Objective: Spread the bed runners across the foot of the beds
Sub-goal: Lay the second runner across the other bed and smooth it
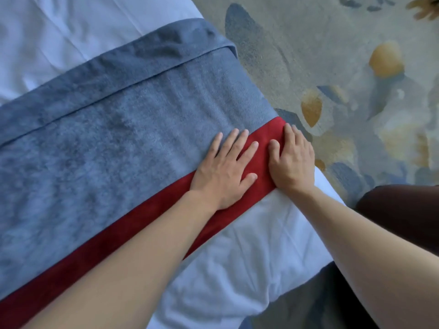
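A blue bed runner (114,143) with a red border strip (133,217) lies flat across the white bed (249,236), its long axis running from lower left to upper right and ending at the bed's right edge. Both hands press flat on the red strip, fingers straight, grip wide and holding nothing. The right hand (293,160) sits nearer that runner end, just beside the left hand (225,169)
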Demonstrator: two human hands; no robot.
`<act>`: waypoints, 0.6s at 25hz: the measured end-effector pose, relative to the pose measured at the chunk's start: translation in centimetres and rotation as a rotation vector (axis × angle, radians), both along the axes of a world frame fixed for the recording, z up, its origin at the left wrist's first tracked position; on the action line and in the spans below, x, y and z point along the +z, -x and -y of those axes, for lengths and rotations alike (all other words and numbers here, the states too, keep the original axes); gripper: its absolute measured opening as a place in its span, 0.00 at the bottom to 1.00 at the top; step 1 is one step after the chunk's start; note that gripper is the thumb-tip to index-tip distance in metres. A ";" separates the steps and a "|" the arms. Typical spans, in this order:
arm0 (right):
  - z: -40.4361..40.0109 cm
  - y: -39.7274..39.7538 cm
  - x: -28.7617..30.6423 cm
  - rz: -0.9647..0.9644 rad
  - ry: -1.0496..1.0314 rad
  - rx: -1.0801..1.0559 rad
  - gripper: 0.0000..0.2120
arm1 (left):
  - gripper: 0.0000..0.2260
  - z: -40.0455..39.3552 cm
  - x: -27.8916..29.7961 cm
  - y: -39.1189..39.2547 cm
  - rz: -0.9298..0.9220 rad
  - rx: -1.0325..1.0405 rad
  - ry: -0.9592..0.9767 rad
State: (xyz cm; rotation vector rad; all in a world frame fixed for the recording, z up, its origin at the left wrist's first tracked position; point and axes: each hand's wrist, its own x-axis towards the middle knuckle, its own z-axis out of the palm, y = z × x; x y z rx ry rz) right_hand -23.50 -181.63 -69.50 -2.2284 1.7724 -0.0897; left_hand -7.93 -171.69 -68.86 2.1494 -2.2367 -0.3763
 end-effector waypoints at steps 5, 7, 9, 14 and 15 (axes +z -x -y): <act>-8.4 -6.5 1.5 0.014 0.044 0.364 0.27 | 0.31 -8.1 0.4 -3.6 -0.005 0.104 0.000; -13.1 -9.2 1.2 -0.032 0.041 0.418 0.27 | 0.31 -13.1 0.1 -5.0 -0.014 0.176 -0.001; -17.7 -10.5 0.8 -0.056 0.048 0.458 0.28 | 0.31 -18.4 -0.3 -5.4 -0.037 0.245 -0.003; -27.3 -10.5 0.9 -0.084 0.059 0.606 0.29 | 0.30 -29.1 -0.5 -3.4 -0.112 0.307 0.024; -28.4 -10.7 1.2 -0.064 0.064 0.614 0.29 | 0.29 -30.5 -0.2 -3.7 -0.137 0.315 0.039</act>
